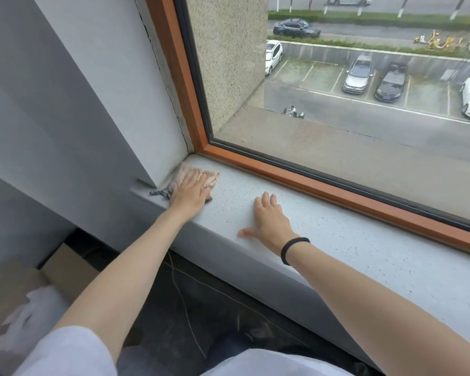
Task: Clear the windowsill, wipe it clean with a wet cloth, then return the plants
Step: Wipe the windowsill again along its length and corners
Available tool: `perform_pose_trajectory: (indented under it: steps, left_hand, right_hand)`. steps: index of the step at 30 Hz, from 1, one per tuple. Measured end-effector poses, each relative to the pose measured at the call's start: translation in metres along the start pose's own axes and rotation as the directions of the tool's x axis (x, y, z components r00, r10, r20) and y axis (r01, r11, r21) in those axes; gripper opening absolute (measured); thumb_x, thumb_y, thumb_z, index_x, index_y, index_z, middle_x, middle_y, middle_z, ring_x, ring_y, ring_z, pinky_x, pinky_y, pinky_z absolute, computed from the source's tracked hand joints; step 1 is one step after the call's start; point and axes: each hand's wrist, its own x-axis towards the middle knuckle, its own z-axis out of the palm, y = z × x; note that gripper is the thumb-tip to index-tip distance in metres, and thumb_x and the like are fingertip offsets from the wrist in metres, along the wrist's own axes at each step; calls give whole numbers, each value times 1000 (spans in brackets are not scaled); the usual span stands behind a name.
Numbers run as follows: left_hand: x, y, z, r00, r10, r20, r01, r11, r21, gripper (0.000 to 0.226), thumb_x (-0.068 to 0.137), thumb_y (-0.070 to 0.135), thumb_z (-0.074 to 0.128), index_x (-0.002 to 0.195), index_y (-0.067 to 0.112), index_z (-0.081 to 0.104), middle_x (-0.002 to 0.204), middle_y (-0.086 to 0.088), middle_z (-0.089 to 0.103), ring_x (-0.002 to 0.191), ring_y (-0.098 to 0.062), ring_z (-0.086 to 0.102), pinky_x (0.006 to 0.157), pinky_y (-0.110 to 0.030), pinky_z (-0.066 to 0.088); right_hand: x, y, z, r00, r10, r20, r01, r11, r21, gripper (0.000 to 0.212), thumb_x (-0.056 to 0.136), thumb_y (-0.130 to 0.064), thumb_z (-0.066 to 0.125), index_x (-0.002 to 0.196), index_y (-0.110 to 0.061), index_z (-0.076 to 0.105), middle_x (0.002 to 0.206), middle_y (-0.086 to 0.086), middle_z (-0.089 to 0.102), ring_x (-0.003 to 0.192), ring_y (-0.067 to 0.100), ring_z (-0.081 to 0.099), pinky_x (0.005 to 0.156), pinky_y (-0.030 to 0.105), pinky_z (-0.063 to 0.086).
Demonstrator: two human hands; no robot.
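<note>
Flatly, the left grip (192, 192) presses down on the cloth (194, 170), fingers straight and close together, pinning it to the windowsill (337, 240) at the far left corner, where the sill meets the white wall (92, 104) and the orange-brown window frame (310, 183). The cloth is pinkish-tan and rumpled, spread out under the palm, and a black-and-white patterned strip pokes out beside the wrist. The right grip (269, 221) lies palm down on the bare, speckled pale-grey sill, apart from the cloth to its right. Its fingers are straight, its thumb is stretched sideways, and a black band (293, 249) circles its wrist.
</note>
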Motion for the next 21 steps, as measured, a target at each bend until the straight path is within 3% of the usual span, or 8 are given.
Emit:
perform_pose_trajectory:
  steps: [4, 8, 11, 13, 17, 21]
  left_hand:
    - [-43, -39, 4, 983, 181, 36, -182, 983, 13, 55, 100, 49, 21, 151, 32, 6, 157, 12, -4, 144, -5, -8, 120, -41, -2]
    - [-11, -43, -9, 998, 59, 13, -59, 998, 27, 56, 101, 45, 25, 152, 26, 11, 159, 3, -1, 146, -12, -7, 117, -36, -8]
    - [1, -14, -9, 998, -68, -7, 68, 997, 35, 55, 101, 43, 26, 152, 25, 12, 159, 4, -1, 146, -16, -5, 116, -45, -5]
    - [-19, -9, -4, 1000, 17, 23, -18, 1000, 23, 54, 101, 45, 24, 151, 29, 13, 158, 8, -2, 146, -12, -5, 118, -49, -3]
    - [-60, -38, -2, 973, 220, 75, -220, 975, -13, 54, 100, 50, 22, 150, 35, 8, 156, 14, -5, 143, -4, -11, 120, -41, -4]
    - [-15, -41, -6, 997, 65, 39, -66, 998, 26, 56, 100, 50, 21, 150, 33, 5, 158, 7, -7, 145, -12, -11, 119, -47, -4]
  right_hand:
    - [2, 0, 1, 1000, 3, 0, -3, 1000, 8, 102, 76, -52, 69, 147, -1, 17, 158, 17, 2, 146, 34, -2, 117, 43, 18]
    - [1, -1, 1, 1000, 9, 3, -9, 1000, 13, 101, 76, -52, 69, 146, -2, 18, 158, 16, 2, 146, 33, -2, 116, 44, 21]
    - [1, -1, 0, 1000, 8, 8, -8, 1000, 17, 104, 76, -52, 69, 148, -1, 14, 158, 17, 1, 146, 33, -3, 117, 43, 17]
    - [-1, -2, -1, 1000, 12, 17, -13, 1000, 18, 105, 76, -51, 68, 149, -1, 12, 158, 18, 0, 146, 34, -3, 117, 43, 15]
    - [0, -2, -1, 1000, 10, 18, -10, 1000, 16, 105, 77, -51, 68, 149, -1, 11, 158, 18, 0, 146, 35, -3, 117, 43, 13]
    - [0, -2, -1, 1000, 13, 12, -13, 999, 32, 104, 77, -51, 69, 149, -1, 13, 158, 18, -1, 146, 34, -4, 117, 43, 13]
